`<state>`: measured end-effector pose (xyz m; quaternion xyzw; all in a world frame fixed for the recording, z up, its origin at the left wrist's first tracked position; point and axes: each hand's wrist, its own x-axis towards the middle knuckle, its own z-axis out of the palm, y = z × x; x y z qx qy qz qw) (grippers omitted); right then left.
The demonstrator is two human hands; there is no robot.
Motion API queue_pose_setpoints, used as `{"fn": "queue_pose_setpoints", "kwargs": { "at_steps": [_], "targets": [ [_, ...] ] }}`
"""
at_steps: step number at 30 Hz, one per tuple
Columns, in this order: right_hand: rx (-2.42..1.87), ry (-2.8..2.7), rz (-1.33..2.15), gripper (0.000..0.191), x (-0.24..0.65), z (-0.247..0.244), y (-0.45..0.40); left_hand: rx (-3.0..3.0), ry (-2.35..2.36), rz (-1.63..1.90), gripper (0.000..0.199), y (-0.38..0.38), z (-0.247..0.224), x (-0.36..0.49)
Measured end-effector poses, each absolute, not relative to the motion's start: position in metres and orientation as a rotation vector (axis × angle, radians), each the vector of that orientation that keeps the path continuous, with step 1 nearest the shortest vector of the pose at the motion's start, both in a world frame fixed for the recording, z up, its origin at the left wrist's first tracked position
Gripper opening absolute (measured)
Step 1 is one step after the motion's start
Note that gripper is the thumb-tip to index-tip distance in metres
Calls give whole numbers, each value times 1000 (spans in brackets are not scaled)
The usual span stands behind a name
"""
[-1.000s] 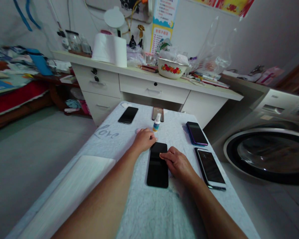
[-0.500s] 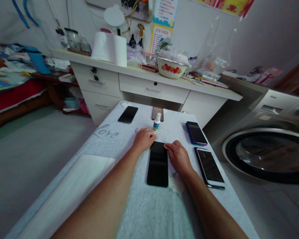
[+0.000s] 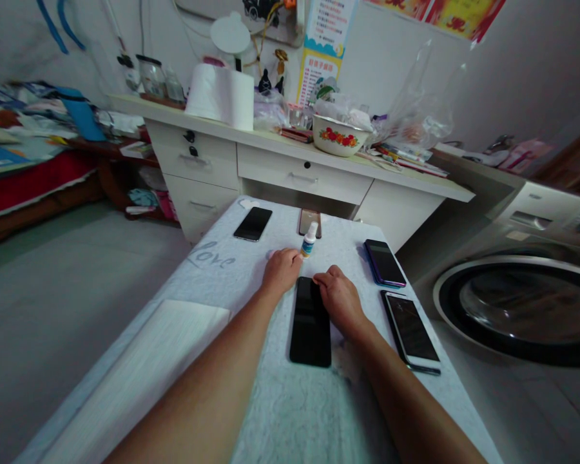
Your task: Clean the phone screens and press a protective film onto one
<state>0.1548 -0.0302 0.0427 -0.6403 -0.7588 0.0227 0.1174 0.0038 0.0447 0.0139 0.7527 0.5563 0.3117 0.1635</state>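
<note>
A black phone [image 3: 310, 328] lies screen up on the cloth-covered table in front of me. My right hand [image 3: 337, 294] is closed at the phone's top right corner, its fingertips pinched on something small that I cannot make out. Just above the phone's top left corner rests my left hand [image 3: 283, 267], its fingers curled together; what they hold, if anything, is hidden. A small white spray bottle [image 3: 309, 240] with a blue and yellow label stands upright beside my left fingertips. Some pinkish thing shows partly behind that hand.
Another phone [image 3: 253, 223] lies at the back left, and one in a brownish case [image 3: 310, 223] behind the bottle. Stacked phones [image 3: 385, 263] and a white-framed phone [image 3: 412, 327] line the right edge. A pale board [image 3: 145, 374] lies front left.
My right hand has moved slightly left and up, over the phone's top edge. The whole view has shifted a little; my left hand stays by the bottle.
</note>
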Motion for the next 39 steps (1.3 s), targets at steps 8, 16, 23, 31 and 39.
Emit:
{"fn": "queue_pose_setpoints", "kwargs": {
  "at_steps": [8, 16, 23, 31, 39],
  "targets": [
    [-1854, -2335, 43, 30, 137, 45, -24, 2079, 1473, 967, 25, 49, 4, 2],
    [-1838, -2354, 45, 31, 141, 48, -23, 2075, 1450, 934, 25, 48, 7, 2],
    [-1906, -2290, 53, 30, 164, 50, -29, 2074, 1452, 944, 24, 47, 6, 1],
    [-1972, -2251, 88, 28, 184, 50, -32, 2076, 1456, 973, 23, 46, 6, 1],
    [-1978, -2284, 68, 31, 168, 51, -32, 2074, 1464, 947, 24, 47, 5, 2]
  ]
}}
